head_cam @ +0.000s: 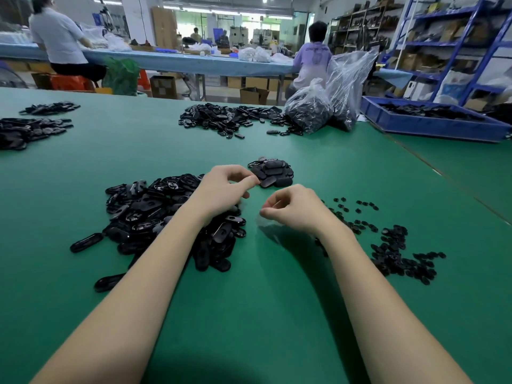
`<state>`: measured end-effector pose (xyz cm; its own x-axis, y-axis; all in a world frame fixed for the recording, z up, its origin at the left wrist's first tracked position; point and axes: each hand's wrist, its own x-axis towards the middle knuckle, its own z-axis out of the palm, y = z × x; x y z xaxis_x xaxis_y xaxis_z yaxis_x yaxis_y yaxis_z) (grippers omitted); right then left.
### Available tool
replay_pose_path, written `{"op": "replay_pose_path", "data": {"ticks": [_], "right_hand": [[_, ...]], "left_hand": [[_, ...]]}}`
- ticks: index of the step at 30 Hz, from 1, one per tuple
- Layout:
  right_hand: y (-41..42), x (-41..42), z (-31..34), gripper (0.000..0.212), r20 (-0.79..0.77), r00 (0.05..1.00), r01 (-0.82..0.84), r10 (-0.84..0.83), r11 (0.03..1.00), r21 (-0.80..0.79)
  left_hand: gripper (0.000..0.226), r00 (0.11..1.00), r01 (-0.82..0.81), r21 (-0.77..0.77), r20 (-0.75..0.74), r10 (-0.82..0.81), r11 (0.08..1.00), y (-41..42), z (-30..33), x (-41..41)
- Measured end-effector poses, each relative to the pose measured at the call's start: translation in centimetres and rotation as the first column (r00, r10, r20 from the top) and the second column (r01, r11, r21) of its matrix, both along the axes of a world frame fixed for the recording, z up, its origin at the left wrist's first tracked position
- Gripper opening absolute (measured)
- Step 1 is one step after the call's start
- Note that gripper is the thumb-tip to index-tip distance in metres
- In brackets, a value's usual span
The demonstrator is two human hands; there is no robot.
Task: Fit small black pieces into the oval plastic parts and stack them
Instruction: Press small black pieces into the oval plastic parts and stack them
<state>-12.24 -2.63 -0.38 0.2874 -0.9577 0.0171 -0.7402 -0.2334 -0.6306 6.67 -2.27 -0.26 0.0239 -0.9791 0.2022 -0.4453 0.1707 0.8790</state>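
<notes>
A large heap of black oval plastic parts (155, 217) lies left of centre on the green table (263, 300). My left hand (221, 192) hovers over its right edge with loosely curled fingers. Its index fingertip reaches the near edge of a small stack of fitted ovals (273, 173), and I see nothing held in it. Small black pieces (393, 250) are scattered to the right. My right hand (293, 209) hangs over bare table between the heap and the small pieces, thumb and index tips close together. Whether a small piece is pinched there is not visible.
More piles of black parts lie at the far left (27, 131) and far centre (221, 117). Clear plastic bags of parts (318, 106) and a blue bin (432, 123) stand at the back right. Two people sit at a blue table beyond.
</notes>
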Motion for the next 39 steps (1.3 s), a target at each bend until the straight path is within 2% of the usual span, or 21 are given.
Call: {"op": "replay_pose_path", "data": {"ticks": [10, 19, 24, 30, 33, 39], "right_hand": [[1.5, 3.9, -0.9, 0.02, -0.118, 0.99, -0.084, 0.076, 0.994, -0.065], [1.3, 3.4, -0.8, 0.007, -0.081, 0.991, -0.107, 0.103, 0.994, -0.039], [1.1, 3.3, -1.0, 0.015, -0.152, 0.985, -0.1, 0.084, 0.99, -0.102], [0.6, 2.9, -0.9, 0.009, -0.205, 0.978, -0.095, 0.051, 0.973, -0.212], [0.4, 2.0, -0.6, 0.012, -0.174, 0.983, -0.088, 0.06, 0.983, -0.161], [0.0, -1.2, 0.8, 0.019, 0.021, 0.996, -0.085, 0.087, 0.991, -0.099]], "left_hand": [[0.012, 0.999, 0.029, 0.033, -0.022, -0.028, 0.999, 0.2, 0.3, -0.2], [0.01, 0.999, 0.032, 0.049, 0.009, -0.032, 0.998, 0.4, 0.3, -0.5], [0.01, 0.998, 0.042, 0.054, 0.048, -0.045, 0.998, 0.5, 0.2, -0.8], [0.012, 0.997, 0.037, 0.046, 0.068, -0.04, 0.998, 0.6, 0.3, -0.7], [0.012, 0.996, 0.025, 0.039, 0.088, -0.028, 0.999, 0.7, 0.4, -0.7], [0.01, 0.992, 0.049, 0.061, 0.111, -0.055, 0.997, 0.8, 0.4, -1.6]]}}
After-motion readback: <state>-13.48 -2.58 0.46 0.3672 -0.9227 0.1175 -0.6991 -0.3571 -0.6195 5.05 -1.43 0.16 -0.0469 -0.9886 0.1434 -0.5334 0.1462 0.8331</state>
